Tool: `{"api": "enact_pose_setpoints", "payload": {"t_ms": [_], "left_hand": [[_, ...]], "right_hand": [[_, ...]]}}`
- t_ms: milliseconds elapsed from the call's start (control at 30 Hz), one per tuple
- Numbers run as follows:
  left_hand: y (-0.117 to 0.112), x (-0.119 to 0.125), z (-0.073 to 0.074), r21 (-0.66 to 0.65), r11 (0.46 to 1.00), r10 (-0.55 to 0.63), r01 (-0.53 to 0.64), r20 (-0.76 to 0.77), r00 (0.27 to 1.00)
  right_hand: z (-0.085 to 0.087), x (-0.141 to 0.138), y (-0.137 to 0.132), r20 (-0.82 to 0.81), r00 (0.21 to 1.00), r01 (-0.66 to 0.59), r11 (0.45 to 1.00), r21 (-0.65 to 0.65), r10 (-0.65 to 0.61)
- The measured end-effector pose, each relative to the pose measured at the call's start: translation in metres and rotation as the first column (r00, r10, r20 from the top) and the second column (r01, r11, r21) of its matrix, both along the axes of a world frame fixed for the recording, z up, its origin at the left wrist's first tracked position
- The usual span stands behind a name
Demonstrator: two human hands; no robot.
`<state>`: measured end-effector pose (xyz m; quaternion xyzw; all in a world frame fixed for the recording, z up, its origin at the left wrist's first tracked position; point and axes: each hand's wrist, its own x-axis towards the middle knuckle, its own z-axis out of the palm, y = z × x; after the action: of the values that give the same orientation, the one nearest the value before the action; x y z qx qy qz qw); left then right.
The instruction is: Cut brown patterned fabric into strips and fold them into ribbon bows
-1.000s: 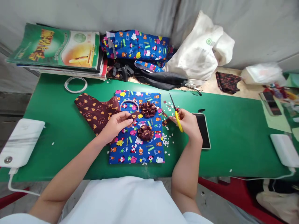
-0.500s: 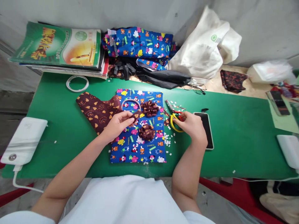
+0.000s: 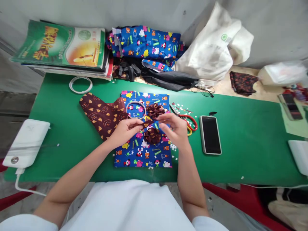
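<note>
Grips of left hand (image 3: 125, 130) and right hand (image 3: 174, 128) pinch brown strip (image 3: 147, 123); scissors (image 3: 187, 116) now lie released.

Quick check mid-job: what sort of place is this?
Probably a small fabric-craft workbench: printed blue cloth and scissors lie on a green table, and the left hand and right hand pinch a brown fabric scrap.

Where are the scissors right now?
Head view: the scissors lie on the green table right of the right hand, between the blue cloth and the phone. That hand and the left hand pinch a brown fabric strip.
</note>
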<state>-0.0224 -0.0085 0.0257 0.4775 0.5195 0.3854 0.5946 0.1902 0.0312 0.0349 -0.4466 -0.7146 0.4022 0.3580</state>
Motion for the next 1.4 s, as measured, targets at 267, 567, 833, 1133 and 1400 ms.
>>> {"api": "enact_pose_setpoints", "payload": {"t_ms": [267, 567, 833, 1133, 1400], "left_hand": [[-0.001, 0.001, -0.003, 0.129, 0.981, -0.13, 0.143, -0.108, 0.986], [-0.003, -0.001, 0.002, 0.289, 0.945, -0.053, 0.153, -0.328, 0.943], [0.004, -0.009, -0.012, 0.498, 0.77, 0.249, 0.399, -0.81, 0.531], [0.007, -0.012, -0.021, 0.477, 0.749, 0.3, 0.46, -0.863, 0.407], [0.006, -0.009, -0.01, 0.622, 0.758, 0.321, 0.197, -0.618, 0.717]], "right_hand": [[-0.005, -0.032, -0.022, -0.245, 0.969, -0.025, 0.99, -0.137, -0.009], [0.004, -0.011, -0.007, -0.288, 0.955, 0.027, 0.986, -0.163, -0.073], [0.002, 0.059, 0.009, 0.151, 0.976, 0.187, 0.96, -0.209, -0.157], [-0.01, 0.057, 0.017, 0.557, 0.827, 0.119, 0.991, -0.054, -0.068], [0.002, 0.063, 0.014, 0.451, 0.862, 0.254, 0.967, 0.008, -0.231]]}}
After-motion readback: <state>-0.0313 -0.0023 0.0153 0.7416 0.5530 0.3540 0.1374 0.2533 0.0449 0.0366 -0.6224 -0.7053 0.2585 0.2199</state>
